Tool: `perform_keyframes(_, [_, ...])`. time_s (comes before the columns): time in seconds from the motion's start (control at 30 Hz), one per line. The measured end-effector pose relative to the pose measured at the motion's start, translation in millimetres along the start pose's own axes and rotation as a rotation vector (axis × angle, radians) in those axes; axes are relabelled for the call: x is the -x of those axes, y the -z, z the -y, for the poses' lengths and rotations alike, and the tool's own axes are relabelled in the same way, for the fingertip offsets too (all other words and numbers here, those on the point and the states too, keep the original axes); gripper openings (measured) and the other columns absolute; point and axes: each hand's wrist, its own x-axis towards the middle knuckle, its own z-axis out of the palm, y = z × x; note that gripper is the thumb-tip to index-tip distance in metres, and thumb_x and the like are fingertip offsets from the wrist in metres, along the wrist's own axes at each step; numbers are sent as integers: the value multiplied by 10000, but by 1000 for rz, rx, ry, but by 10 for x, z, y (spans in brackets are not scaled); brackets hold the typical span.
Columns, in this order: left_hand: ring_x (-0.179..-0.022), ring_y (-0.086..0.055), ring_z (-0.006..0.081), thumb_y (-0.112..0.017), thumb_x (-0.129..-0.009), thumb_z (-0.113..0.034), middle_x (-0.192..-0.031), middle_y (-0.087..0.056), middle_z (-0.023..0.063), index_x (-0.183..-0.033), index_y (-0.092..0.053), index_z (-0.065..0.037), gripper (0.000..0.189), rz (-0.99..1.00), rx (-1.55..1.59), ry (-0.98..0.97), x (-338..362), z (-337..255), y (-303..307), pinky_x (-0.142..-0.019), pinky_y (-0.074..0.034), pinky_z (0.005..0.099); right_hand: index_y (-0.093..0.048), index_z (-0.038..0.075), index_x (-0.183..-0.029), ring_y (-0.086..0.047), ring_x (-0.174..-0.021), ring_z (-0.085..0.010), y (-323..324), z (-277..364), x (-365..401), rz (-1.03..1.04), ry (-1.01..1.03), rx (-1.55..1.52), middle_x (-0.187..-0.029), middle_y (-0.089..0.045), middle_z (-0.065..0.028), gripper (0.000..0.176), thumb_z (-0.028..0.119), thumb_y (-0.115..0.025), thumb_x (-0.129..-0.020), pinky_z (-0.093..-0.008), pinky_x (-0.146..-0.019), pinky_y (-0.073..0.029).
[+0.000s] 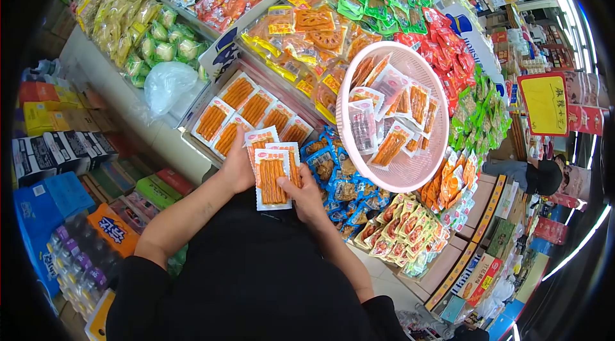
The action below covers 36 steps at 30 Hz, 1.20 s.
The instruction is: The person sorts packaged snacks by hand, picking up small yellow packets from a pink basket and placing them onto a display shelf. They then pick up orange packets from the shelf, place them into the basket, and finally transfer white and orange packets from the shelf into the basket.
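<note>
Several flat snack packets with orange-brown sticks are fanned between my hands, the front packet (273, 182) facing up. My left hand (238, 165) is closed on the left edge of the fanned packets, its fingers partly hidden behind them. On the other side, my right hand (303, 195) grips them with its thumb across the front one. Just beyond lies a display compartment with rows of matching packets (237, 92). To the right, a pink plastic basket (346, 142) sits on the goods, with loose orange and dark packets inside.
Bagged lotus-root slices (314, 20) and green packets (378, 4) fill bins behind. Blue packets (346, 181) lie right of my hands. A clear plastic bag (170, 88) rests at the left edge. Stacked boxes (61, 155) stand lower left. A person (541, 177) is far right.
</note>
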Motion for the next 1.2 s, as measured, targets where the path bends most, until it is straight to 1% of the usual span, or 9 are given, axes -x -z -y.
perform_keyframes(0.23, [-1003,-587,224,-495,-924,-158,-1080,-596,116,-1156,-494,19,292,-209,-473,-88,-312,-111,448,-876,-474,381,-412,2,-1213,-522,-1032,-141,136,-157,24,-75,10,-2,-1138,-534,-84,469,101,-650,-821,-298,-913,-413])
perform_keyframes(0.33, [-953,-599,197,-520,-898,-121,-1049,-608,113,-1176,-486,7,309,-218,-858,-52,-505,-272,448,-862,-478,358,-378,3,-1255,-523,-1060,-162,192,-145,37,-14,0,-44,-1168,-519,-91,483,63,-612,-836,-317,-929,-421])
perform_keyframes(0.47, [-928,-580,148,-558,-854,-110,-979,-628,94,-1125,-521,41,312,-180,-1493,-331,-822,-341,513,-825,-467,312,-372,2,-1260,-521,-1066,-161,230,-165,45,-9,-19,-21,-1174,-516,-90,491,78,-614,-840,-316,-933,-419])
perform_keyframes(0.53, [-920,-600,215,-581,-819,-103,-978,-629,147,-1127,-517,59,355,-230,-1528,-253,-845,-356,361,-843,-457,337,-372,3,-1258,-521,-1066,-159,217,-154,55,-8,-10,-49,-1177,-517,-89,494,92,-620,-840,-317,-936,-417])
perform_keyframes(0.6, [-948,-572,359,-599,-789,-105,-990,-597,227,-1121,-510,53,378,-278,-1775,-444,-934,-311,404,-858,-440,402,-374,5,-1256,-522,-1063,-158,222,-167,51,-18,-9,-54,-1177,-518,-88,492,95,-621,-840,-315,-934,-418])
perform_keyframes(0.83, [-1001,-524,386,-620,-788,-133,-1044,-561,249,-1128,-506,64,408,-216,-1968,-880,-723,-239,348,-900,-409,420,-413,18,-1201,-520,-932,-107,217,-221,16,-131,70,-14,-1052,-538,-40,432,117,-629,-841,-263,-823,-429])
perform_keyframes(0.93, [-991,-550,312,-643,-816,-206,-1057,-575,201,-1150,-490,59,453,-134,-1766,-732,-501,-149,301,-866,-431,377,-397,27,-1231,-511,-1052,-144,249,-243,-36,-179,78,38,-1150,-530,-76,426,96,-598,-862,-301,-924,-403])
perform_keyframes(1.0, [-971,-554,207,-644,-841,-295,-1055,-583,130,-1170,-482,31,490,-73,-1186,40,-382,-83,311,-825,-440,312,-417,23,-1200,-508,-975,-118,222,-239,-73,-195,138,63,-1080,-538,-61,356,113,-562,-887,-271,-867,-406])
perform_keyframes(1.2, [-844,-572,123,-646,-841,-335,-981,-594,61,-1174,-493,-12,488,-135,-880,112,-190,108,284,-734,-460,261,-494,5,-1111,-507,-896,-96,183,-181,-109,-259,185,193,-1025,-554,-40,234,173,-433,-960,-236,-812,-406])
